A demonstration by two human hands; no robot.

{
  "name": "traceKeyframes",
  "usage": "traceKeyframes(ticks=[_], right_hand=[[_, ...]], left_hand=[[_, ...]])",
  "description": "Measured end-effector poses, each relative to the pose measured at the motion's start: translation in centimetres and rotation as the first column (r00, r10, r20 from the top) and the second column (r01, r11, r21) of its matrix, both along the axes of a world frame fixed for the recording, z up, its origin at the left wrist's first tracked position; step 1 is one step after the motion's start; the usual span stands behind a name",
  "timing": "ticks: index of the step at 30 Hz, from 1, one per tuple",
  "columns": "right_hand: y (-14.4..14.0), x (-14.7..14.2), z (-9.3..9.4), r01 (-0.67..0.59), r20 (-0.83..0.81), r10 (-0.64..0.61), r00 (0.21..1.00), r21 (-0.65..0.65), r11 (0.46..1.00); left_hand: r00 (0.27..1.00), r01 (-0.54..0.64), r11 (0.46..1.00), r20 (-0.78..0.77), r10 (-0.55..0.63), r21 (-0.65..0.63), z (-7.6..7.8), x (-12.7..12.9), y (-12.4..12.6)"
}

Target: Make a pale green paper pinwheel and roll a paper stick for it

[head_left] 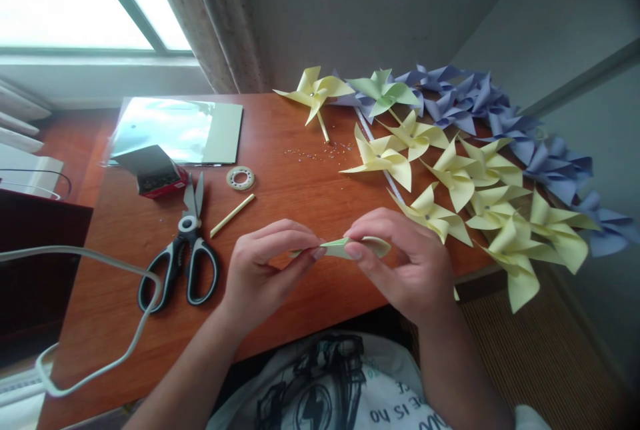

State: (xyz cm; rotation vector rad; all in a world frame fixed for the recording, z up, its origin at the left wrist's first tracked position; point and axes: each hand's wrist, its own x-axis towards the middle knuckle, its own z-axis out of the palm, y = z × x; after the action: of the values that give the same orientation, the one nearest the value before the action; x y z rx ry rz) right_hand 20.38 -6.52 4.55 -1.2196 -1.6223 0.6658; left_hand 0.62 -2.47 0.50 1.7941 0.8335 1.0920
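Over the front of the table, a folded piece of pale green paper [336,249] is pinched between both hands. My left hand [273,267] grips its left end between thumb and fingers. The right end is held the same way by my right hand [400,257], and a curled flap sticks out past those fingertips. To the left of my left hand lies a short pale yellow paper stick [233,215]. Black-handled scissors [189,237] rest beyond it, blades slightly apart and pointing away from me. Part of the folded paper is hidden behind my fingers.
Yellow paper pinwheels [453,173], a green pinwheel [384,93] and purple pinwheels [555,167] crowd the table's right side. A tape roll [241,179], an open small box [160,173] and a plastic-wrapped paper pack [223,133] sit at left. A white cable [125,350] crosses the left edge.
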Motion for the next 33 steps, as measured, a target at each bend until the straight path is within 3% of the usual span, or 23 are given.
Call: traceKeyframes(ticks=[9,16,24,33], right_hand=[[0.4,-0.1,-1.3,0.081,-0.088,-0.095,0.992,-0.151,0.985],[0.6,-0.6,-1.4,0.058,-0.022,-0.062,0.998,-0.153,0.987],[0.8,-0.2,-2.2,0.059,0.04,-0.053,0.998,-0.183,0.981],[1.0,0.3,-2.7,0.027,0.052,-0.013,0.999,-0.273,0.962]], left_hand=[[0.997,0.055,0.991,-0.042,-0.061,-0.125,0.0,0.0,0.1],[0.994,0.062,0.971,-0.069,-0.08,-0.23,0.5,0.3,0.1],[0.995,-0.084,0.976,-0.07,0.071,-0.202,-0.8,-0.2,0.0],[0.988,-0.128,0.969,-0.111,0.107,-0.21,-0.7,-0.2,0.2]])
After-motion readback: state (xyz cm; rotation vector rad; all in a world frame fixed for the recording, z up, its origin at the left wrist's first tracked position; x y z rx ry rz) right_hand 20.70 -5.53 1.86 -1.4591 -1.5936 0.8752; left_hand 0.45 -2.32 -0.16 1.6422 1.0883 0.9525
